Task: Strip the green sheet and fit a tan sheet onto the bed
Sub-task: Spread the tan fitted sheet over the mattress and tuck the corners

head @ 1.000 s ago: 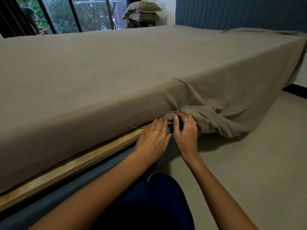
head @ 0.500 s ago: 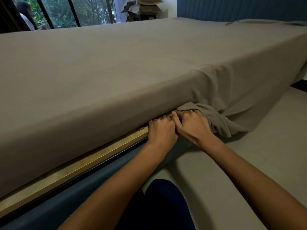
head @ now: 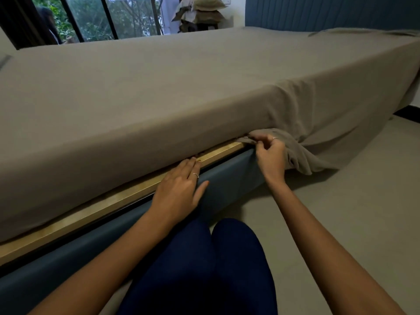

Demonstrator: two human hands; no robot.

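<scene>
The tan sheet (head: 172, 87) covers the whole mattress top and is tucked along the near side. A loose bunch of it (head: 302, 155) hangs off the near right part of the bed down to the floor. My left hand (head: 179, 185) lies flat with straight fingers on the wooden slat (head: 113, 198), fingertips pushed in under the mattress edge. My right hand (head: 271, 155) pinches the loose sheet edge where it meets the mattress bottom. No green sheet is in view.
The blue bed base (head: 68, 258) runs below the slat, and my knees in dark blue trousers (head: 204, 264) are against it. A blue headboard (head: 329, 12) stands at the far right. Stacked pillows (head: 200, 12) sit by the window. Grey floor (head: 341, 201) stretches to the right.
My hands were together at the mattress edge; now they have parted. The left slid left along the slat, the right moved right and took hold of the loose sheet.
</scene>
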